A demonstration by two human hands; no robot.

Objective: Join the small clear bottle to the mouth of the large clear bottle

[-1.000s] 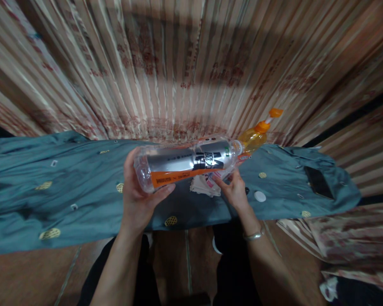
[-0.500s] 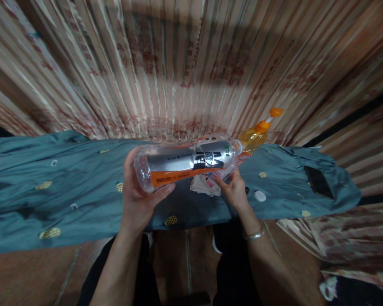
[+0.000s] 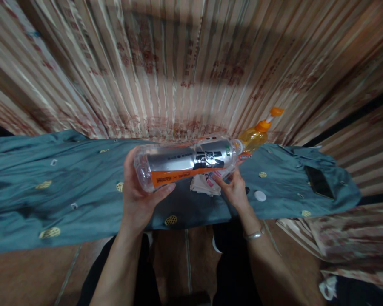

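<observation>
My left hand (image 3: 138, 195) is wrapped round the base of a clear plastic bottle (image 3: 185, 161) with a silver and orange label. The bottle lies almost level in the air, its open neck pointing right. Below the neck, my right hand (image 3: 236, 189) is closed, thumb and fingers together, at a clear or whitish item with pink print that the bottle partly hides. Behind the neck stands a yellow pump bottle (image 3: 252, 138) with an orange pump head, its lower part covered. A crumpled white packet (image 3: 206, 185) is under the bottle, beside my right fingertips.
A teal patterned cloth (image 3: 92, 199) covers the long, narrow surface. A white round cap (image 3: 260, 196) and a small black round piece (image 3: 247, 190) lie right of my right hand. Farther right is a black phone (image 3: 318, 182). A pleated curtain (image 3: 178, 85) hangs behind.
</observation>
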